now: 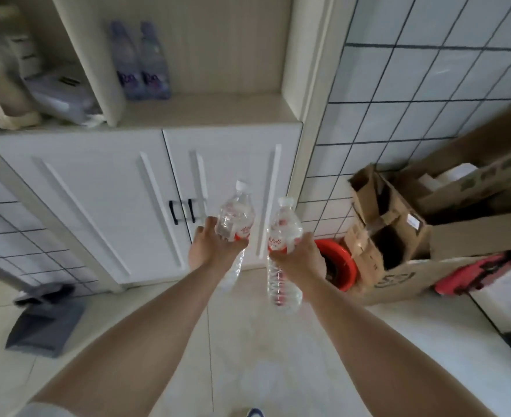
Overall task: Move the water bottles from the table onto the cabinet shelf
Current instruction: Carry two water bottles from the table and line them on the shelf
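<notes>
My left hand (210, 246) grips a clear water bottle (236, 213) with a red label and white cap, tilted forward. My right hand (301, 255) grips a second clear water bottle (283, 227) of the same kind around its red label. Both are held out in front of the white cabinet, below its open shelf (206, 111). Two purple-labelled bottles (141, 63) stand upright at the back left of that shelf.
Below the shelf are two closed white cabinet doors (98, 200) with black handles. Cardboard boxes (413, 230) and a red basin (338, 263) stand on the floor at the right. A grey dustpan (45, 320) lies at the left. A plastic container (59, 94) fills the left compartment.
</notes>
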